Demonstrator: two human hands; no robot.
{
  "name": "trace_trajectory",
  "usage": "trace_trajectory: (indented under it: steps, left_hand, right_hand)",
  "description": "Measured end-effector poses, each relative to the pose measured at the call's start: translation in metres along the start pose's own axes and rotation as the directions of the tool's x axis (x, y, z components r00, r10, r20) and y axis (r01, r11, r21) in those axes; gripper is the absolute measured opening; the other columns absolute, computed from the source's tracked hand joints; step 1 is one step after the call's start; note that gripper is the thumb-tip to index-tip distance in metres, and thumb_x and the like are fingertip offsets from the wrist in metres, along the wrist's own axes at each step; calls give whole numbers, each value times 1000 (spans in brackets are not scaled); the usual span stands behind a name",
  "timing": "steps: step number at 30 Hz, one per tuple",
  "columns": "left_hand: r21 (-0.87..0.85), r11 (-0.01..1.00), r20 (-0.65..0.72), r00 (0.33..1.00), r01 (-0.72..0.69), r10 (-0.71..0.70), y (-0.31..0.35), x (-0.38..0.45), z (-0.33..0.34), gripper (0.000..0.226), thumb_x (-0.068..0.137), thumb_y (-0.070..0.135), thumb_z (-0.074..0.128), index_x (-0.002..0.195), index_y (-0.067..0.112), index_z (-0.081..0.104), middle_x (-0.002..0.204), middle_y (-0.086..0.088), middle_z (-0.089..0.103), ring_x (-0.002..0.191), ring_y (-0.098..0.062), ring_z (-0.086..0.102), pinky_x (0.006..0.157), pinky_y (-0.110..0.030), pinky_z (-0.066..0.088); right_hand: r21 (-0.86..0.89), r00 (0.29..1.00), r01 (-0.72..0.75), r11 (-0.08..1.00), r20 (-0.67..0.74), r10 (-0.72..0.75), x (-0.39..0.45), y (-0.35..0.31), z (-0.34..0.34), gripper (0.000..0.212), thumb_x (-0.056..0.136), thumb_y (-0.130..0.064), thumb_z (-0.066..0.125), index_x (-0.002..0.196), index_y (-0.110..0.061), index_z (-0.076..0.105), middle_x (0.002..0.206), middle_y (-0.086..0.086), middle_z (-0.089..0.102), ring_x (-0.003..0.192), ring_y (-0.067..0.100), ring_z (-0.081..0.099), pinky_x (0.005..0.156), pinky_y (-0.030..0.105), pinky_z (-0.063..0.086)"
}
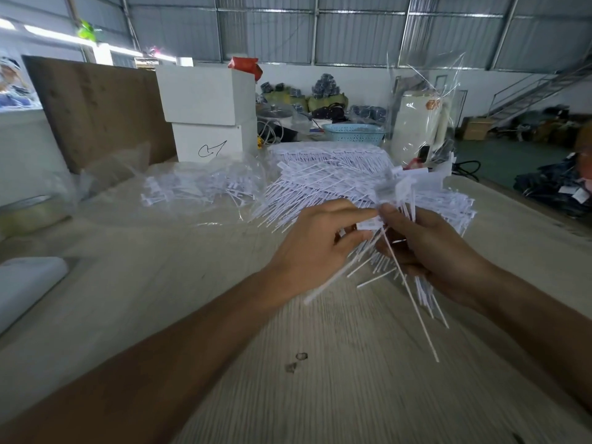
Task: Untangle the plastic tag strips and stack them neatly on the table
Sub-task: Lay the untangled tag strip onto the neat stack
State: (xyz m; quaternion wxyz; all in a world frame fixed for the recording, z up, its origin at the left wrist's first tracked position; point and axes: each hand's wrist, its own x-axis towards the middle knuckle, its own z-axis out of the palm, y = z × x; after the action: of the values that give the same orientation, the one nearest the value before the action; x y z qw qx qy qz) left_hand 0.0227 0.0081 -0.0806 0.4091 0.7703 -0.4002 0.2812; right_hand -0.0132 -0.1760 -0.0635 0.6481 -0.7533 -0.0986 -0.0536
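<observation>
White plastic tag strips fill our head view: we hold a tangled bunch of tag strips (413, 251) above the pale wood-grain tabletop (320, 379), between both hands. Our right hand (439, 251) comes in from the lower right, forearm angled up toward the middle, its fingers curled around the bunch so the thin tails fan downward and toward us past the wrist. Our left hand (317, 248) reaches in from the lower left, back of the hand facing up, and its thumb and forefinger pinch one strip's flat head at the top of the same bunch, just beside the right thumb. Behind our hands a large stack of strips (336, 177) lies spread on the tabletop. To its left, more strips sit inside a clear plastic bag (192, 190). Two white boxes (208, 113) stand stacked farther back.
</observation>
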Motion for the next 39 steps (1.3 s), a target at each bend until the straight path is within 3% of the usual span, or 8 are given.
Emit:
trace_trajectory:
  steps: [4, 8, 11, 17, 25, 30, 32, 39]
  left_hand:
    - [-27, 1000, -51, 999, 11, -12, 1, 2, 0, 32, 85, 10, 77, 117, 13, 74, 88, 1, 70, 74, -8, 62, 69, -33, 55]
    - [-100, 993, -84, 994, 68, -76, 4, 2, 1, 30, 82, 10, 79, 111, 16, 76, 89, 7, 71, 74, -8, 64, 64, -33, 56]
    - [-193, 972, -91, 984, 132, -152, 6, 2, -1, 29, 80, 8, 79, 106, 22, 76, 86, 18, 70, 73, -2, 63, 55, -20, 51]
    - [-575, 759, 87, 945, 305, -314, 17, 4, 0, 55, 84, -5, 74, 96, 48, 66, 87, 21, 66, 76, -14, 72, 53, -34, 60]
    - [-536, 778, 197, 945, 328, -262, 16, 2, -1, 51, 85, -9, 70, 127, 16, 53, 104, -9, 64, 89, -21, 71, 62, -50, 62]
    - [-544, 752, 168, 927, 371, -336, 16, 2, 0, 33, 90, 4, 71, 120, 9, 58, 90, -11, 70, 74, -22, 70, 49, -36, 59]
    - [-519, 752, 216, 913, 407, -345, 16, 1, 2, 30, 87, -1, 72, 114, 4, 59, 83, -15, 73, 67, -31, 71, 52, -37, 59]
    - [-512, 718, 338, 879, 472, -337, 26, -3, 16, 20, 82, -2, 77, 94, -3, 60, 72, -13, 73, 61, -17, 71, 58, -24, 57]
  right_hand:
    - [-21, 998, 49, 999, 30, -48, -4, -5, 3, 28, 89, -48, 57, 74, -29, 70, 57, -1, 51, 46, 9, 37, 40, 20, 26]
    - [-66, 995, 72, 995, 75, -67, -5, -5, 2, 23, 94, -41, 62, 83, -21, 65, 60, -1, 48, 51, 10, 38, 48, 26, 27]
    - [-77, 992, 73, 994, 109, -65, -5, -4, 1, 21, 86, -37, 70, 90, -17, 63, 60, -5, 47, 51, 9, 38, 47, 24, 28]
    - [-80, 994, 82, 993, 74, -76, -2, -4, -1, 31, 94, -35, 63, 87, -6, 55, 60, 1, 32, 51, 10, 27, 46, 21, 28]
    - [241, 999, -16, 970, -26, 23, -1, -3, 1, 24, 97, -31, 59, 92, -8, 63, 76, 11, 59, 66, 20, 57, 55, 27, 51]
    - [253, 991, 32, 967, -132, 2, 2, -2, 3, 35, 105, -31, 50, 90, -1, 58, 66, 16, 59, 57, 24, 57, 50, 29, 53]
    - [235, 991, 26, 972, -134, 6, 3, -1, 2, 41, 104, -34, 50, 102, 5, 59, 76, 18, 68, 65, 27, 67, 56, 30, 57]
    - [170, 992, 59, 984, -119, -39, 0, 3, 10, 38, 102, -35, 54, 108, 3, 53, 81, 21, 67, 67, 28, 67, 55, 36, 55]
